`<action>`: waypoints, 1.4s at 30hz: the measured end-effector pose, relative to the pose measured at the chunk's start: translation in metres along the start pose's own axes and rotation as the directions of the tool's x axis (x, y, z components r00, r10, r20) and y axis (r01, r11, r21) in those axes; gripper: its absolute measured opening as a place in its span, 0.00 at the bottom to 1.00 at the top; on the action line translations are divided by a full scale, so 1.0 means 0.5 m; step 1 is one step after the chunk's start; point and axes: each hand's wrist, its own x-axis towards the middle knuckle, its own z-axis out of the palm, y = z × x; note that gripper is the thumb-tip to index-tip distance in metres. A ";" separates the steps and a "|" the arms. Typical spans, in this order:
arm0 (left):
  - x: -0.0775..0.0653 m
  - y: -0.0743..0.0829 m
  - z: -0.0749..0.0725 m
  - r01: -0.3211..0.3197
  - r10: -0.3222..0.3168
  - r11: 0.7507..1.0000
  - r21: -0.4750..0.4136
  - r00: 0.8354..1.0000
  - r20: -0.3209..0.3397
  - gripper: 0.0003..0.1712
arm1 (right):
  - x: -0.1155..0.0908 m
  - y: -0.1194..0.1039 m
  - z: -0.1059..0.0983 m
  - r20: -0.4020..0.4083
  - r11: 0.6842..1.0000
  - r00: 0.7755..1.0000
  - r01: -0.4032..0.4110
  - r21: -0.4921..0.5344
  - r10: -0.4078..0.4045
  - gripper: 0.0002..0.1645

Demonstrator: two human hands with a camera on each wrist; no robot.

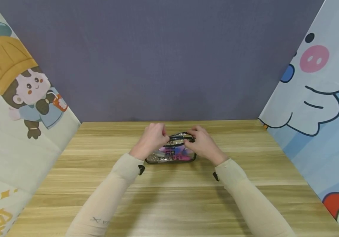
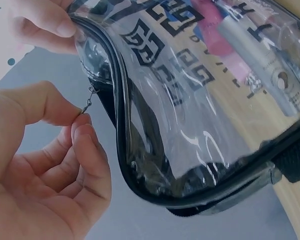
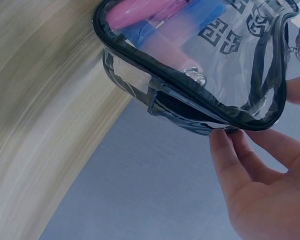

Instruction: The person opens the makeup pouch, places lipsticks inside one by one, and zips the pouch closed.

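Note:
A clear plastic zip pouch [image 1: 172, 154] with black piping and the printed word TRAVEL stands on the table. Its left end is close to my left hand [image 1: 154, 136], whose thumb and forefinger pinch the small metal chain of the zipper pull [image 2: 87, 103]. My right hand [image 1: 202, 143] grips the pouch's top edge at the other end, fingers on the black-trimmed rim. Through the plastic show a silver-grey tube [image 2: 260, 65], a pink item [image 3: 140, 12] and a blue item [image 3: 205, 15].
The pouch rests on a wood-grain table [image 1: 169, 197], toward its back edge. Behind rises a plain dark grey-purple wall [image 1: 169, 59]. Cartoon-printed panels stand on the left [image 1: 18, 131] and right [image 1: 338, 131].

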 end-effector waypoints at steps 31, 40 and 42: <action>-0.010 -0.015 -0.017 0.035 -0.035 0.999 0.035 0.999 0.003 0.02 | -0.001 -0.001 0.005 -0.003 1.000 1.000 -0.009 0.005 0.009 0.38; -0.010 -0.024 -0.021 0.031 -0.030 0.997 0.068 0.999 -0.017 0.03 | 0.001 -0.001 0.007 -0.001 1.000 1.000 -0.004 0.002 0.004 0.38; -0.010 -0.026 -0.022 0.027 -0.026 0.997 0.079 0.999 -0.022 0.03 | 0.001 0.000 0.008 -0.001 1.000 1.000 -0.004 -0.001 0.004 0.38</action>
